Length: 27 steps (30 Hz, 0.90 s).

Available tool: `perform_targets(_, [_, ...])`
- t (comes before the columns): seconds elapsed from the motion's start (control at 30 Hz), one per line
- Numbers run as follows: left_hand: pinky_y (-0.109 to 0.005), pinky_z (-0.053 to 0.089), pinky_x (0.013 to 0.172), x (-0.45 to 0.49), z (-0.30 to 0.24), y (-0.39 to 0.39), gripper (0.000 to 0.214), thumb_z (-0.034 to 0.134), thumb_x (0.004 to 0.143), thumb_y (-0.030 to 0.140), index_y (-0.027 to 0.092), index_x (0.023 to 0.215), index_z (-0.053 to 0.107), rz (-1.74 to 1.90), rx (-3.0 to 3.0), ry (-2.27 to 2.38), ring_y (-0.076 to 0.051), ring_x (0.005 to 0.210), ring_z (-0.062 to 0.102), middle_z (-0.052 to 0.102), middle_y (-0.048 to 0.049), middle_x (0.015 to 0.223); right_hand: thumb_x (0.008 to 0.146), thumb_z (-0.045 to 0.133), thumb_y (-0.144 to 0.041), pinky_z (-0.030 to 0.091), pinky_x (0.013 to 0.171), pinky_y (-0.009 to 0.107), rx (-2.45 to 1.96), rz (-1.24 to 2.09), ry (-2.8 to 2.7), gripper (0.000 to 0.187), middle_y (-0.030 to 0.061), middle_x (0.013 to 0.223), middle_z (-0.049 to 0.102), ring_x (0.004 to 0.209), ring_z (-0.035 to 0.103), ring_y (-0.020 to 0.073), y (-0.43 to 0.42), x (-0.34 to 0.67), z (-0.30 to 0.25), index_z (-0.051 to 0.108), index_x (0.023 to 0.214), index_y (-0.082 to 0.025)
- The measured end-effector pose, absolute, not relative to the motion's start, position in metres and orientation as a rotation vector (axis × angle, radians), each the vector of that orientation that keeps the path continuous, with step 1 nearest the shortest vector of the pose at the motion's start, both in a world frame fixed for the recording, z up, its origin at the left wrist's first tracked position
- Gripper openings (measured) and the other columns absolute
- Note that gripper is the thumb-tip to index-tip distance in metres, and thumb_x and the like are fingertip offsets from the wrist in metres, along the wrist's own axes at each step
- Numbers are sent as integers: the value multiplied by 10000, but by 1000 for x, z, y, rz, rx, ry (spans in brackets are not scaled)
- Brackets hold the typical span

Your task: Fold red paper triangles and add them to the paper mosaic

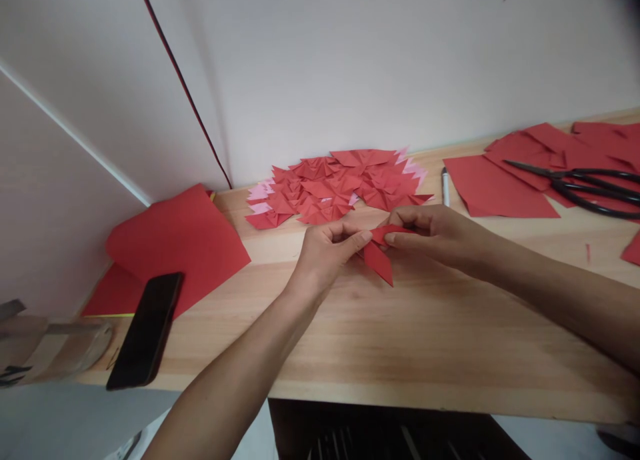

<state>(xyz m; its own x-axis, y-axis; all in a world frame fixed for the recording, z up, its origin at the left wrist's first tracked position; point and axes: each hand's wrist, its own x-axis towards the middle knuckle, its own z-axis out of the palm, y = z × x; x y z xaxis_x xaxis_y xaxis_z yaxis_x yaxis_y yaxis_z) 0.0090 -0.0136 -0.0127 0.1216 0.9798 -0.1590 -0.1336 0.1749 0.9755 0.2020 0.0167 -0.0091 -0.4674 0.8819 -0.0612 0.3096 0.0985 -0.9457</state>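
Note:
Between my two hands is a folded piece of red paper (379, 261), held a little above the wooden table. My left hand (327, 250) pinches its left side between thumb and fingers. On the other side my right hand (425, 230) grips the paper's right part, with the thumb on top. One pointed flap hangs down toward me. Just beyond my hands lies a pile of folded red paper pieces (325, 187), with pink ones showing at its edges. The fingertips behind the paper are partly hidden.
Red sheets (185, 247) lie at the left, a black phone (147, 330) overlapping them. A clear container (75, 347) sits at the left edge. To the right are a white pen (446, 188), red paper squares (500, 187) and black-handled scissors (585, 180). A wall (375, 67) backs the wooden table (425, 347).

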Motion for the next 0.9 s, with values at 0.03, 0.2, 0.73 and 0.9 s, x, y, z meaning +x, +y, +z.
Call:
perform_targets(0.03, [-253, 470, 677, 10, -13, -13, 200, 795, 697, 305, 131, 753, 712, 1092, 1009, 1098, -116, 653, 619, 709, -44, 742, 789, 694, -458, 382, 573, 295, -1168, 1390, -1822, 286, -5, 688, 573, 648, 514, 155, 16, 201, -8, 565, 677, -228])
perform_targets(0.2, [-238, 481, 652, 15, -13, -14, 145, 777, 696, 251, 135, 735, 700, 1246, 959, 1098, -99, 616, 603, 684, -16, 688, 813, 660, -549, 493, 678, 346, -1073, 1675, -1603, 336, 45, 854, 689, 770, 634, 203, 12, 197, -5, 671, 925, -232])
perform_targets(0.73, [-208, 423, 488, 14, -4, -15, 138, 702, 748, 229, 134, 687, 624, 882, 1197, 1132, -90, 465, 539, 601, -3, 536, 739, 740, -455, 306, 525, 260, -1145, 1219, -1920, 360, -56, 564, 469, 544, 411, 102, 20, 202, -3, 524, 592, -207])
perform_targets(0.9, [-208, 401, 469, 19, -8, -20, 261, 755, 721, 333, 129, 635, 618, 1034, 1066, 1060, -82, 470, 523, 617, -19, 579, 831, 626, -567, 432, 663, 307, -1076, 1493, -1624, 388, 6, 694, 621, 693, 560, 162, 19, 204, 5, 641, 667, -215])
